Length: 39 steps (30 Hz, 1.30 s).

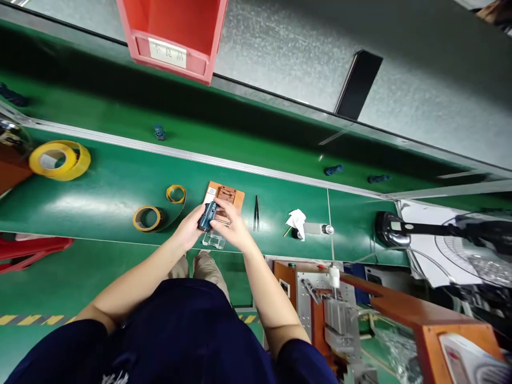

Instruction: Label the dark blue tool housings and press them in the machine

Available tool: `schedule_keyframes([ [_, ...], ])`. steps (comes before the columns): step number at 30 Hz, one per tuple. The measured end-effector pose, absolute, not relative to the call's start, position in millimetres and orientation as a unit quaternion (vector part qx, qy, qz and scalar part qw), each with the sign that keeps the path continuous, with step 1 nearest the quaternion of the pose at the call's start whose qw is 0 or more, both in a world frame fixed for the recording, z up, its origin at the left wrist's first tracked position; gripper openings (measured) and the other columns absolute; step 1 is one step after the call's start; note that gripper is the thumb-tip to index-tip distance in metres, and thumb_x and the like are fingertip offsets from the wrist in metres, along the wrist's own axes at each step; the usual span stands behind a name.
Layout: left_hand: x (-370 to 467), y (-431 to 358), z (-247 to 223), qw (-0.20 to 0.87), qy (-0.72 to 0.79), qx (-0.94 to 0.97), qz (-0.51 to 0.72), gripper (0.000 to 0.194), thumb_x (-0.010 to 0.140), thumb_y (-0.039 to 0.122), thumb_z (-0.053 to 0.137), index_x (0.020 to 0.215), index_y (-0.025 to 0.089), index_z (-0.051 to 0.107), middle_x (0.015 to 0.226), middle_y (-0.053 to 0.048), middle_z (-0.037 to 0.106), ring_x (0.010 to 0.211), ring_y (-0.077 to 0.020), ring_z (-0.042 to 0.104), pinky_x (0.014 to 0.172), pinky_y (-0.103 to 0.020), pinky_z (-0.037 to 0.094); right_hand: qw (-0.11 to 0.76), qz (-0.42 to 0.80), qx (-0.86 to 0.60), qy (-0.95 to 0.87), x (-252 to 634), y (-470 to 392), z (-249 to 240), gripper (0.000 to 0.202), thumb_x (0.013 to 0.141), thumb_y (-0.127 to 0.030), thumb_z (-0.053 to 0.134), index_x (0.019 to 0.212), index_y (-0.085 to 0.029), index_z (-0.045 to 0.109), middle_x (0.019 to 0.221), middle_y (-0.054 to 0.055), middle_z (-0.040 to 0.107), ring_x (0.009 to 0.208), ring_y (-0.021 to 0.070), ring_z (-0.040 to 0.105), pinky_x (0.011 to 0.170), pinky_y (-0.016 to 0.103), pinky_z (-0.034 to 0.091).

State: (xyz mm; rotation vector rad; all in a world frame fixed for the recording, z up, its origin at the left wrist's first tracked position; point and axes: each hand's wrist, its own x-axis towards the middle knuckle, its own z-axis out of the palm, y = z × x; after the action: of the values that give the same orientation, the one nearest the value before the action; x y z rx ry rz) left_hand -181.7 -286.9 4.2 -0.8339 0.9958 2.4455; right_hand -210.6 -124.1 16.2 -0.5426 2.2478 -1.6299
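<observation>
Between my two hands is a small dark blue plastic part (207, 216), held over the front of the green bench. My left hand (189, 228) grips its left side with closed fingers. On its right side my right hand (232, 226) has thumb and fingers pressed against it. Just behind my hands lies an orange-brown fixture block (239, 199) with a white label, partly covered by my right hand. A clear plastic piece (214, 241) rests below the hands at the bench's front edge. Black tweezers (256, 213) lie to the right of the block.
Tape rolls (147, 218) and a larger yellow roll (60, 160) lie to the left. A white wipe (296, 223) sits at right beside a grey bar-shaped tool (314, 228). Several dark blue parts (159, 132) stand on the conveyor behind. A red bin (172, 37) overhangs; a press machine (338, 314) stands right.
</observation>
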Motion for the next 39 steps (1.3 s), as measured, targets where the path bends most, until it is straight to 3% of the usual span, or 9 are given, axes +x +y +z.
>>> schedule_keyframes([
  [5, -168.0, -271.8, -5.9, 0.192, 0.391, -0.308, 0.846, 0.045, 0.082, 0.051, 0.075, 0.109, 0.016, 0.068, 0.085, -0.004, 0.074, 0.060, -0.0154, 0.068, 0.054, -0.026, 0.054, 0.150, -0.501, -0.207, 0.827, -177.3, -120.3, -0.2, 0.104, 0.076, -0.050, 0.082, 0.159, -0.025, 0.024, 0.159, 0.016, 0.033, 0.149, 0.0329, 0.032, 0.122, 0.052, 0.032],
  [13, -132.9, -250.9, -61.9, 0.213, 0.570, -0.293, 0.738, 0.065, 0.088, 0.074, 0.050, 0.104, 0.013, 0.065, 0.075, -0.004, 0.066, 0.044, -0.0077, 0.046, 0.038, -0.020, 0.028, 0.088, -0.501, -0.152, 0.847, -221.3, -78.9, -80.9, 0.091, 0.071, -0.031, 0.079, 0.150, -0.016, 0.036, 0.149, 0.019, 0.043, 0.143, 0.0318, 0.038, 0.122, 0.050, 0.031],
  [18, -107.1, -256.7, -96.4, 0.087, 0.739, -0.278, 0.608, 0.047, 0.092, 0.062, 0.054, 0.114, 0.021, 0.061, 0.101, -0.007, 0.067, 0.089, -0.0195, 0.064, 0.080, -0.031, 0.054, 0.087, -0.464, -0.160, 0.867, -286.1, -57.1, -123.4, 0.093, 0.069, -0.028, 0.080, 0.150, -0.016, 0.037, 0.149, 0.018, 0.044, 0.142, 0.0340, 0.036, 0.120, 0.055, 0.029],
  [22, -90.7, -255.6, -114.8, 0.180, 0.715, -0.250, 0.628, 0.059, 0.093, 0.059, 0.055, 0.138, 0.024, 0.043, 0.128, -0.014, 0.063, 0.118, -0.0270, 0.064, 0.105, -0.047, 0.047, 0.113, -0.455, -0.219, 0.856, -296.3, -51.4, -138.2, 0.094, 0.073, -0.034, 0.082, 0.154, -0.019, 0.036, 0.152, 0.015, 0.044, 0.140, 0.0340, 0.037, 0.120, 0.056, 0.029],
  [25, -82.8, -257.6, -114.4, 0.230, 0.669, -0.230, 0.668, 0.065, 0.093, 0.057, 0.057, 0.146, 0.027, 0.034, 0.123, -0.011, 0.065, 0.114, -0.0259, 0.066, 0.103, -0.046, 0.050, 0.125, -0.435, -0.244, 0.858, -290.4, -46.6, -143.7, 0.092, 0.079, -0.051, 0.079, 0.155, -0.024, 0.036, 0.160, 0.013, 0.035, 0.145, 0.0358, 0.028, 0.121, 0.058, 0.025],
  [28, -85.1, -264.7, -100.2, 0.219, 0.639, -0.223, 0.703, 0.058, 0.094, 0.058, 0.056, 0.140, 0.024, 0.047, 0.109, -0.009, 0.068, 0.104, -0.0253, 0.067, 0.099, -0.044, 0.052, 0.049, -0.417, -0.215, 0.882, -277.6, -33.0, -149.5, 0.069, 0.090, -0.057, 0.066, 0.149, -0.026, 0.047, 0.160, 0.011, 0.036, 0.149, 0.0340, 0.022, 0.122, 0.056, 0.022],
  [31, -103.9, -269.7, -80.0, 0.230, 0.561, -0.217, 0.765, 0.061, 0.094, 0.067, 0.046, 0.129, 0.020, 0.062, 0.108, -0.013, 0.069, 0.099, -0.0281, 0.067, 0.087, -0.044, 0.057, -0.081, -0.398, -0.049, 0.912, -257.0, -7.1, -162.1, 0.044, 0.100, -0.048, 0.049, 0.137, -0.024, 0.058, 0.143, 0.013, 0.053, 0.139, 0.0303, 0.038, 0.118, 0.053, 0.029],
  [34, -137.5, -266.2, -65.3, 0.248, 0.508, -0.201, 0.800, 0.070, 0.091, 0.074, 0.041, 0.136, 0.024, 0.060, 0.114, -0.015, 0.069, 0.098, -0.0308, 0.067, 0.075, -0.043, 0.059, -0.157, -0.328, 0.136, 0.922, -233.7, 19.7, -184.0, 0.047, 0.099, -0.049, 0.045, 0.126, -0.015, 0.063, 0.121, 0.018, 0.060, 0.120, 0.0328, 0.051, 0.106, 0.055, 0.036],
  [39, -202.4, -246.2, -66.9, 0.262, 0.496, -0.214, 0.800, 0.053, 0.092, 0.049, 0.064, 0.139, 0.027, 0.052, 0.122, -0.014, 0.069, 0.098, -0.0277, 0.070, 0.070, -0.037, 0.058, -0.135, -0.246, 0.185, 0.942, -208.4, 34.6, -217.2, 0.049, 0.094, -0.054, 0.049, 0.114, -0.012, 0.065, 0.102, 0.017, 0.065, 0.098, 0.0320, 0.055, 0.088, 0.047, 0.041],
])
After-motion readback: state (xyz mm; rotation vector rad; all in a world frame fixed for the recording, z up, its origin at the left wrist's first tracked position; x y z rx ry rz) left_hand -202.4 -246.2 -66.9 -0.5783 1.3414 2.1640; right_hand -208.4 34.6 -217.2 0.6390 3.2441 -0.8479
